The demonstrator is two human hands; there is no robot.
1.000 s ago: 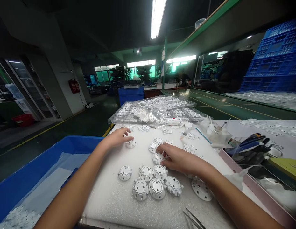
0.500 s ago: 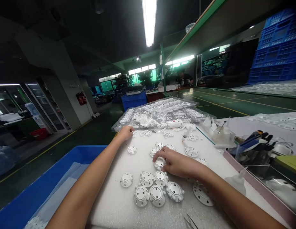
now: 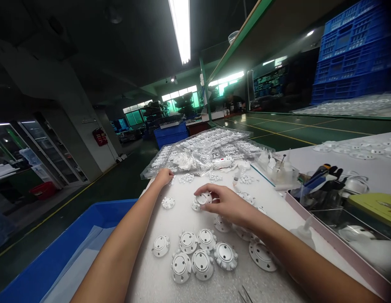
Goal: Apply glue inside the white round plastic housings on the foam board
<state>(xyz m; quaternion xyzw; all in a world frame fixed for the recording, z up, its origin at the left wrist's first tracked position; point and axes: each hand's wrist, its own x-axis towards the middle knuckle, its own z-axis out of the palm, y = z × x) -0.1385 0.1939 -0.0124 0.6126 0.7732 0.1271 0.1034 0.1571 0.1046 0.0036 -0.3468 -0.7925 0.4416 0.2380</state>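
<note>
My right hand (image 3: 225,203) pinches the edge of a round white part (image 3: 204,198) with two dark holes in its face, tilted and raised over another such part that it mostly hides. At the far left of the white foam surface (image 3: 141,280), my left hand (image 3: 164,177) has its fingers closed by a small pile of white pieces (image 3: 186,178); what they hold is too small to make out. Nearer me stand several round white parts with knobbed rims (image 3: 182,266) in a cluster. A single one (image 3: 168,203) sits between the hands. Tweezers (image 3: 245,293) lie at the front edge.
Clear plastic trays of small white pieces (image 3: 214,141) are stacked at the back. A blue bin (image 3: 110,210) stands at the left. To the right are a pink-edged box (image 3: 304,214) with tools, a clear tray of bottles (image 3: 279,174) and a white squeeze bottle (image 3: 304,233).
My right hand has lifted a round white part off the surface and moved it away from me. My left hand stays by the small pieces. The whole view has shifted a little.
</note>
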